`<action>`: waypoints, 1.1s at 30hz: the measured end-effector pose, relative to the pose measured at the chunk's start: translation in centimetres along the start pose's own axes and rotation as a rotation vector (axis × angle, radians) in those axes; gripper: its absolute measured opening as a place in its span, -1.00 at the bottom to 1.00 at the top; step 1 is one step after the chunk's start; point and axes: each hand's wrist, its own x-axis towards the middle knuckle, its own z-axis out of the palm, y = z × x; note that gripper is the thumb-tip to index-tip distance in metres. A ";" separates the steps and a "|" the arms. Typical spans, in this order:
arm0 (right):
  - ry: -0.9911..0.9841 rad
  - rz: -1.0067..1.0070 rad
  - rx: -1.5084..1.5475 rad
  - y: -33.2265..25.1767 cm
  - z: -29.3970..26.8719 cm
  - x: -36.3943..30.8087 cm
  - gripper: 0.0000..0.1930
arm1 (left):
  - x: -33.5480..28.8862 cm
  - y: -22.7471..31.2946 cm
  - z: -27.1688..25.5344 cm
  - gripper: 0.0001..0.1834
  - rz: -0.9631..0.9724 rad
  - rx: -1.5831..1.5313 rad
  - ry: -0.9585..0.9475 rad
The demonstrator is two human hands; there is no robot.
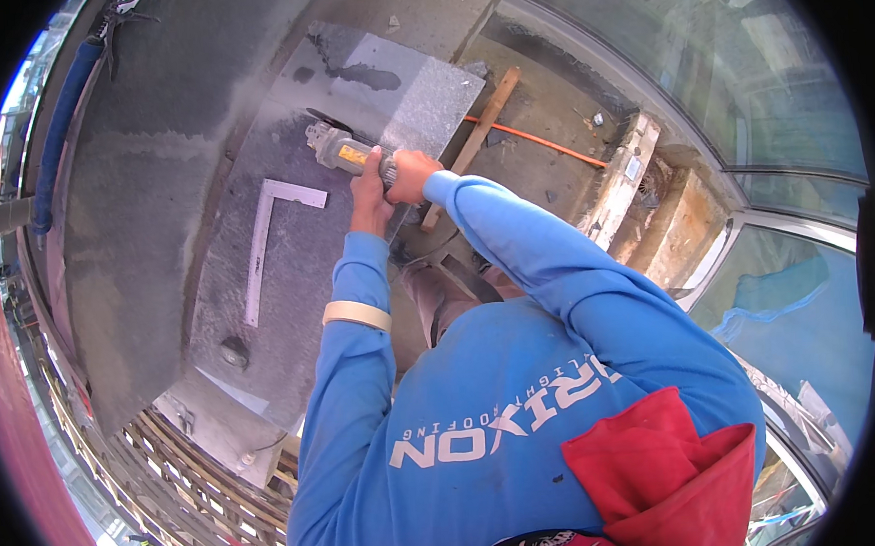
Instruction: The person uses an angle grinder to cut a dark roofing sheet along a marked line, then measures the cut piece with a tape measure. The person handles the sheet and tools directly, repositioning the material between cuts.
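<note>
Grinder (350,155), one, fills two closed grips, left hand (368,200) and right hand (416,174), near one L-square (260,251).

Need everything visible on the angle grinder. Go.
The angle grinder looks grey and dusty, with a metal-looking head, a yellow label on its body and a ridged rear section. A thin dark disc shows partly beside the head. It lies roughly lengthwise across the view, head toward the left, over the grey slab. The left hand grips the body, the right hand the rear. Whether it is running or the disc touches the slab, I can't tell.
</note>
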 end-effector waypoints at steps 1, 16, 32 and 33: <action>0.011 -0.002 -0.006 -0.1 0.1 0.1 -0.37 | 0.1 0.1 0.0 -0.48 0.003 0.010 0.011; -0.006 -0.001 -0.021 -0.6 0.2 0.7 -0.39 | 0.5 0.6 -0.3 -0.46 -0.006 0.001 -0.012; 0.006 0.002 -0.044 6.0 -0.3 -7.2 -0.40 | -5.7 -7.8 2.3 -0.48 0.022 -0.030 -0.016; -0.016 0.006 -0.034 5.7 -0.4 -7.0 -0.40 | -5.6 -7.5 2.3 -0.48 0.018 -0.032 -0.017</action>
